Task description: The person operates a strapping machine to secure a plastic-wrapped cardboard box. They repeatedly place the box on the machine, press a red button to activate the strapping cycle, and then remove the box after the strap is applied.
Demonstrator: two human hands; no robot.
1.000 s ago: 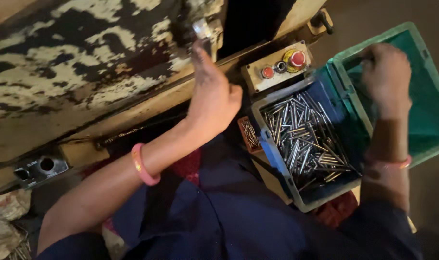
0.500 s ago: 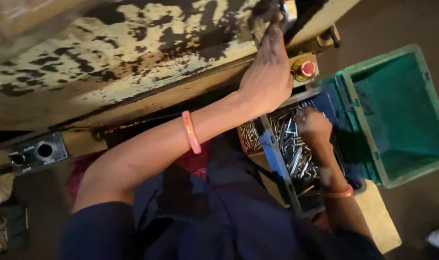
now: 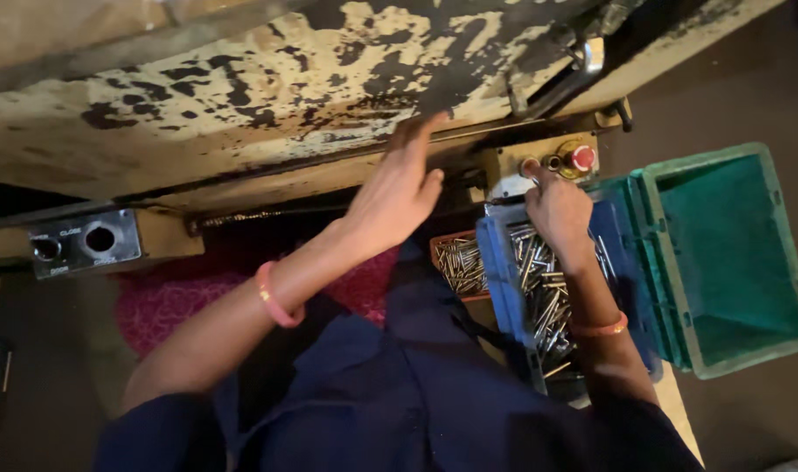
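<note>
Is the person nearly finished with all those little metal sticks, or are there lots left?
Lots left, it seems. The blue bin is full of metal pins, and more lie in the orange tray. The green crate looks empty, so nothing shows as finished there. In hand: the right hand rests on the pins, near the button box; the left hand is open by the worn machine panel.

Metal pins (image 3: 547, 288) heaped loose in blue crate (image 3: 495, 262).
</note>
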